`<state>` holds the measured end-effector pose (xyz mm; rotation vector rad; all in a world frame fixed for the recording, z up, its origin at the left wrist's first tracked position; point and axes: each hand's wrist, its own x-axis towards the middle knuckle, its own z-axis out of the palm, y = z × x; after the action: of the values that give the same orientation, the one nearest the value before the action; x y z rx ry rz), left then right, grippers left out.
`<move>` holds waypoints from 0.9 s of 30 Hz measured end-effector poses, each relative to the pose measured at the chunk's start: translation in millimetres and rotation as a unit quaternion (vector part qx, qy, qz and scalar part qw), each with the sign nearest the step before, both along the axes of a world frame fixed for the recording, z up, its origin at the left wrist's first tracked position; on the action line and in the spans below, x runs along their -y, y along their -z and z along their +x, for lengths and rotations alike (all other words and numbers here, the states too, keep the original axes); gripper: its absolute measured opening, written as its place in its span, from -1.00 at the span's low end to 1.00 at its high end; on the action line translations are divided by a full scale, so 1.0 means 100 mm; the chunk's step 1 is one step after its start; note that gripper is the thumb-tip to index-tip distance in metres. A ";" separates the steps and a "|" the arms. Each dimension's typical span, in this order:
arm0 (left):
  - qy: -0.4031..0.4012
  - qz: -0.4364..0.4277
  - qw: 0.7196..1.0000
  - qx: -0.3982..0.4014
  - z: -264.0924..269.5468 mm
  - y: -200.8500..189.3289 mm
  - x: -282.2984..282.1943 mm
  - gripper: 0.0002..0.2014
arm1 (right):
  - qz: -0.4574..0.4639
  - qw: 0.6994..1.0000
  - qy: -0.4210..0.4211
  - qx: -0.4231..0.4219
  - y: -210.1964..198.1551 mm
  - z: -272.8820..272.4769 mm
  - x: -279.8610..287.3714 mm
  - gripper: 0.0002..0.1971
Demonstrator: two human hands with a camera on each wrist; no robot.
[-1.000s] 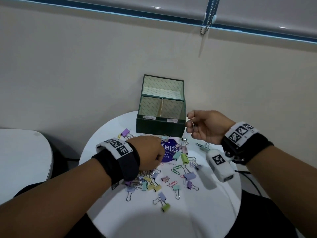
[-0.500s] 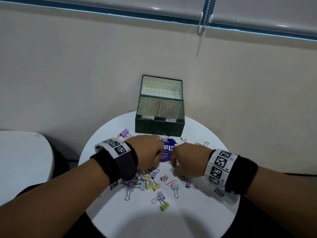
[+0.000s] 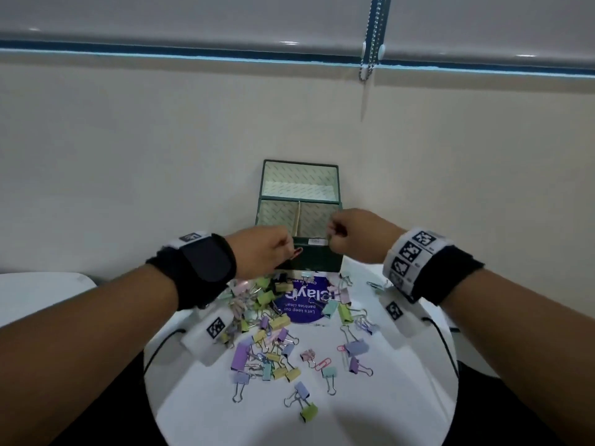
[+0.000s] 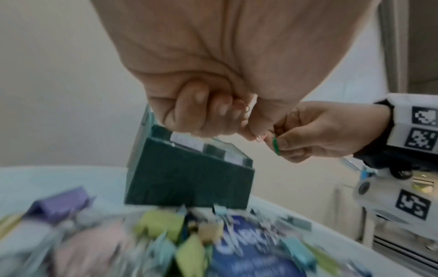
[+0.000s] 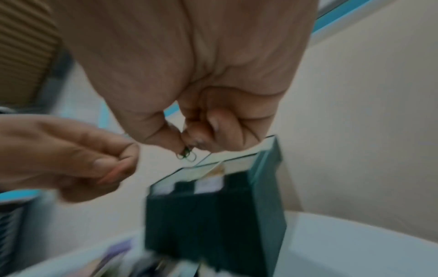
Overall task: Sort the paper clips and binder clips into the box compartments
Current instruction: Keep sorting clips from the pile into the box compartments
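The dark green box (image 3: 306, 257) stands open at the table's far side, its lid upright and a divider splitting the front into two compartments. My left hand (image 3: 291, 251) hovers at the box's front left and pinches a pink paper clip (image 3: 297, 252), also seen as the pink paper clip (image 4: 259, 137). My right hand (image 3: 331, 235) is above the front right compartment's near rim, pinching a green paper clip (image 4: 275, 145), which shows dark as the green paper clip (image 5: 187, 154). Several pastel binder clips (image 3: 277, 342) and paper clips (image 3: 323, 363) lie scattered on the table.
The round white table (image 3: 402, 397) stands against a beige wall. A purple round sticker (image 3: 302, 304) lies under the clips just before the box. Another white tabletop (image 3: 42, 294) sits to the left. A blind chain (image 3: 370, 37) hangs above.
Both hands have lifted from the clip pile up to the box front, each carrying a paper clip. The right hand had dipped into the pile half a second ago.
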<state>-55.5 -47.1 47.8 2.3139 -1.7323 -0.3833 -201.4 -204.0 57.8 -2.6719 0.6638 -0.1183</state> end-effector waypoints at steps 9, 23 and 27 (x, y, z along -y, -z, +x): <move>-0.116 -0.024 0.992 0.047 0.08 -0.04 0.81 -0.74 | 0.020 0.997 0.052 0.062 0.11 0.48 0.29 -0.67; 0.001 -0.069 0.998 0.012 0.02 -0.04 0.22 -0.76 | -0.034 0.994 -0.052 -0.090 0.34 -0.63 0.09 -0.96; 0.140 0.054 0.983 0.105 -0.24 0.09 -0.13 -0.75 | -0.048 0.979 -0.035 -0.195 0.63 -0.79 0.01 -0.83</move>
<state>-79.6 -33.8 38.7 2.2554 -2.2024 -0.2935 -280.3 -205.3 -4.9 -2.8332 0.6915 0.4144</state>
